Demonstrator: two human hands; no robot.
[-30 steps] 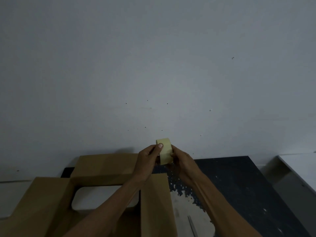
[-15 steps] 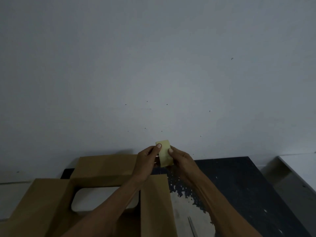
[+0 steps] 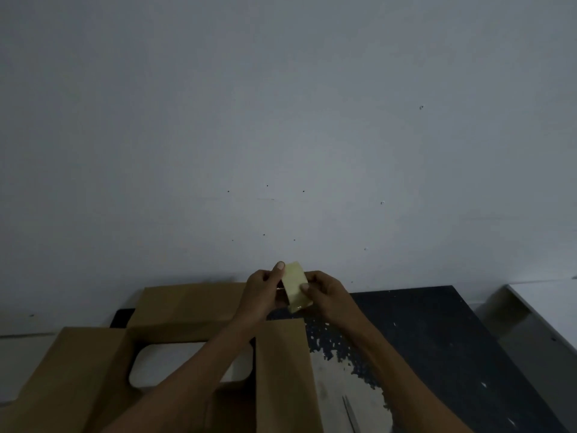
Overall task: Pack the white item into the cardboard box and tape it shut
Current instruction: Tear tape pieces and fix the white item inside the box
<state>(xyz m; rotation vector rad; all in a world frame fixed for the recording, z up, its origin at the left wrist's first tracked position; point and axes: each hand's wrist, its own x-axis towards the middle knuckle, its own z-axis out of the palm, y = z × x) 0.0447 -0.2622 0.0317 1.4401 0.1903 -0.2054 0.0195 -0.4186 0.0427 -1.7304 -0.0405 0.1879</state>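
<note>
An open cardboard box [image 3: 184,307] stands at the lower left with its flaps spread out. The white item [image 3: 162,360] lies flat inside it, partly hidden by my left forearm. Above the box's right flap I hold a pale yellow roll of tape [image 3: 296,284] with both hands. My left hand [image 3: 262,292] grips its left side, thumb up along the edge. My right hand [image 3: 324,292] holds its right side, thumb pressed on the tape face.
The box sits on a dark table [image 3: 437,332] with a worn white patch. Scissors [image 3: 351,414] lie on that patch near the bottom edge. A bare grey wall fills the view behind. A white surface [image 3: 549,307] stands at the far right.
The tape roll has tilted and turned slightly in my hands, and my right thumb has shifted onto its face. Box and white item have not moved.
</note>
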